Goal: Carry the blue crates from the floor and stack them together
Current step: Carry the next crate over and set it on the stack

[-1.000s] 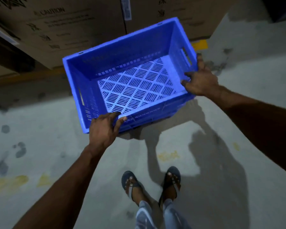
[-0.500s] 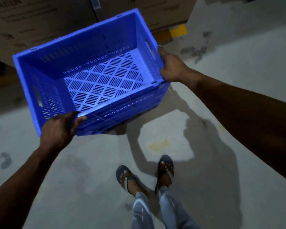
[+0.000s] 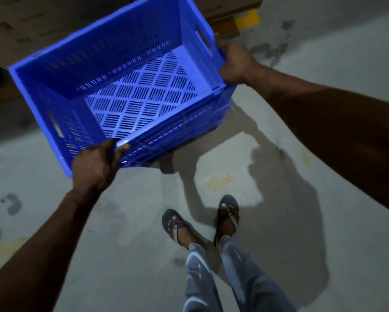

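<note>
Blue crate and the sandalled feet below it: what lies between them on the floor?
Only bare concrete floor, crossed by the crate's shadow and a faded yellow smudge. The blue crate hangs above it in the head view.

Both forearms are bare from the frame's edge to the wrist, with no sleeve, watch or band showing on either. The left hand (image 3: 94, 167) and the right hand (image 3: 234, 61) wear no gloves and no rings that can be made out. Well below the fingers (image 3: 121, 152), the legs are covered by light grey-blue trousers (image 3: 222, 273) with paler, shiny creases. The feet wear dark grey open flip-flop sandals (image 3: 227, 212) with thin straps, the toes bare.
</note>
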